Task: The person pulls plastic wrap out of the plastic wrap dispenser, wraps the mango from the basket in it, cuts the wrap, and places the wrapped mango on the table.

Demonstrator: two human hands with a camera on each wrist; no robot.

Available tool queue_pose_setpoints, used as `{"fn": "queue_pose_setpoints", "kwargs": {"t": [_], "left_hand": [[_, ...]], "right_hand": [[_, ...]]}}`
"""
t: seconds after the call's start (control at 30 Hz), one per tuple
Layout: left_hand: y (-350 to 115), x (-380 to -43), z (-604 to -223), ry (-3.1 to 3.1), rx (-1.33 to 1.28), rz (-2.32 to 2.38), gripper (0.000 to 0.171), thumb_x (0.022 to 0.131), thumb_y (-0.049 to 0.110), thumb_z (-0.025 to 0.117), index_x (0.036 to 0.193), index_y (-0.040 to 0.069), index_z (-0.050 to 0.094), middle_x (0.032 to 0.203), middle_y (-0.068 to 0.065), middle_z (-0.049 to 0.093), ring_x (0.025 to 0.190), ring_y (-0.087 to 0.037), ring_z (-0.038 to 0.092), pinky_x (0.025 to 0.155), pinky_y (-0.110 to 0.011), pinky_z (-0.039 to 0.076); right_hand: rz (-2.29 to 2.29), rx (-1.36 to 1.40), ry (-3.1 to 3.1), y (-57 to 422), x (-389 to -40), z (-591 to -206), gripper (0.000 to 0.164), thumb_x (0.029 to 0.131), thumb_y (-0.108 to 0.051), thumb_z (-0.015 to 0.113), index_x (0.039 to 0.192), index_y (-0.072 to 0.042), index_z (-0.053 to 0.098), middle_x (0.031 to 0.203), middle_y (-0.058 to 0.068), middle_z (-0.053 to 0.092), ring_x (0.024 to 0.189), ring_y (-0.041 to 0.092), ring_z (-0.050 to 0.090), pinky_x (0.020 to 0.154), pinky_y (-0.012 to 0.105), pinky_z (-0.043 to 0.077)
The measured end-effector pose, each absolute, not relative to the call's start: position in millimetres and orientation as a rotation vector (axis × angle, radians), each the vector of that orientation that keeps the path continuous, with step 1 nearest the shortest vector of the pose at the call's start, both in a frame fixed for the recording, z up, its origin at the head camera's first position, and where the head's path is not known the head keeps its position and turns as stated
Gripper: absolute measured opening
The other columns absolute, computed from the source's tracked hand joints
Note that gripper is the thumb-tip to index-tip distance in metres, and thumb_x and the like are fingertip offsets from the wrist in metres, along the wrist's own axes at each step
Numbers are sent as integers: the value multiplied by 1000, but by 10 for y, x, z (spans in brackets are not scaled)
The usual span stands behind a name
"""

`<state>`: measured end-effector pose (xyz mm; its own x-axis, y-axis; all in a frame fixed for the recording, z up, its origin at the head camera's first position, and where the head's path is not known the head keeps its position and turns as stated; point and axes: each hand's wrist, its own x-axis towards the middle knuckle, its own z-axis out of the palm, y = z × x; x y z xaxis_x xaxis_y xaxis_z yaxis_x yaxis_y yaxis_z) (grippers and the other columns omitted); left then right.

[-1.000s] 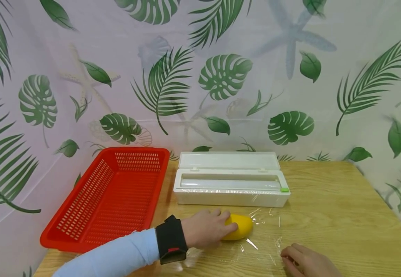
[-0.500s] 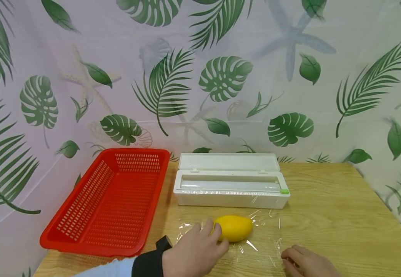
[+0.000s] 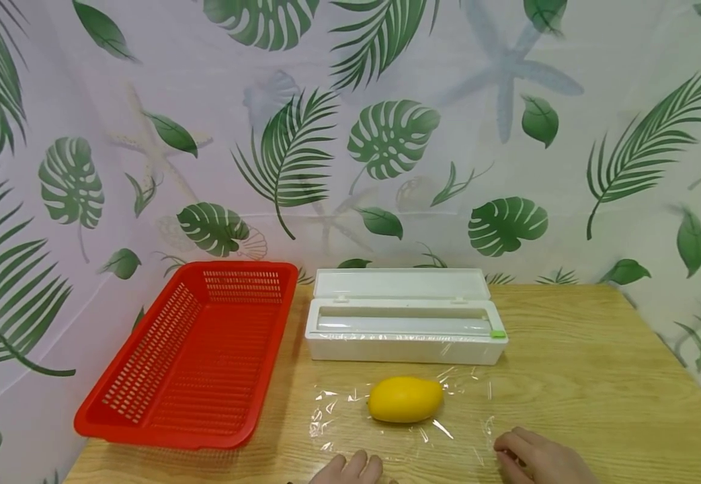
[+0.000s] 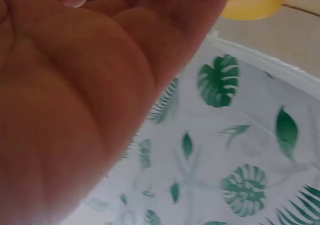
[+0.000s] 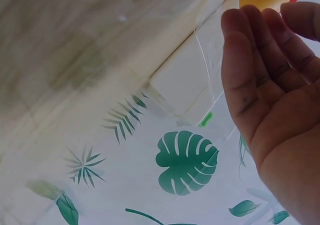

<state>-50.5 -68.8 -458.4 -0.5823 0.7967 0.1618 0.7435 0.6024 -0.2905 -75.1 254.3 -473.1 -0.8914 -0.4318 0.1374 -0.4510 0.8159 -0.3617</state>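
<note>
A yellow mango (image 3: pixel 405 399) lies on its side on a clear sheet of cling film (image 3: pixel 350 430), spread on the wooden table in front of the white dispenser box. At the bottom edge of the head view, only the fingers of my left hand (image 3: pixel 350 470) show, apart from the mango. Its palm fills much of the left wrist view, with nothing in it. My right hand (image 3: pixel 540 458) rests by the film's right edge, its fingers loosely bent. The right wrist view shows no object held in that palm.
The white cling film dispenser box (image 3: pixel 407 349) stands behind the mango with its lid raised and a roll inside. On the left is a red plastic basket (image 3: pixel 274 376) with slotted walls. A leaf-patterned cloth (image 3: pixel 417 222) hangs behind the wooden table (image 3: pixel 592 363).
My left hand has let go of the mango and drawn back toward the bottom edge. The mango now lies uncovered on the film. My right hand has stayed nearly still.
</note>
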Motion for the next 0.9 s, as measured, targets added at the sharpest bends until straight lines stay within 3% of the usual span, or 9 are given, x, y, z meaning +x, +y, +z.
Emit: {"fn": "queue_pose_setpoints", "kwargs": {"t": [0.13, 0.37, 0.47, 0.77, 0.9], "left_hand": [[-738, -672, -4447, -2903, -1256, 258, 39, 90, 60, 44, 112, 30, 55, 86, 4, 50, 76, -10, 47, 59, -25, 37], [-874, -864, -4397, -3086, -884, 183, 47, 77, 44, 71, 115, 23, 54, 98, -5, 54, 86, -22, 55, 65, -35, 46], [-942, -905, -4450, -3102, -792, 150, 56, 75, 40, 73, 121, 20, 51, 108, -12, 54, 87, -27, 56, 65, -38, 47], [-1015, -884, -4730, -3105, -641, 68, 57, 71, 34, 75, 120, 18, 50, 106, -24, 54, 82, -34, 58, 63, -41, 49], [-1032, -922, -4784, -3074, -599, 108, 49, 72, 30, 73, 114, 17, 50, 95, -23, 57, 81, -34, 58, 63, -41, 49]], "right_hand": [[601, 729, -2899, 2560, -758, -4749, 10, 85, -16, 67, 88, -24, 62, 81, -23, 49, 61, -10, 36, 48, 18, 36], [558, 819, -2562, 2592, -782, -4834, 29, 70, -6, 79, 82, -25, 60, 84, -18, 42, 57, -12, 29, 44, 8, 26], [556, 847, -2538, 2608, -802, -4828, 31, 69, -5, 79, 83, -25, 59, 83, -18, 41, 57, -12, 28, 44, 6, 24], [597, 822, -2676, 2647, -814, -4537, 32, 73, -2, 75, 85, -27, 59, 85, -21, 44, 60, -11, 36, 48, 11, 33], [565, 836, -2635, 2532, -895, -4451, 32, 72, -5, 77, 88, -28, 60, 89, -21, 48, 67, -8, 45, 53, 12, 39]]}}
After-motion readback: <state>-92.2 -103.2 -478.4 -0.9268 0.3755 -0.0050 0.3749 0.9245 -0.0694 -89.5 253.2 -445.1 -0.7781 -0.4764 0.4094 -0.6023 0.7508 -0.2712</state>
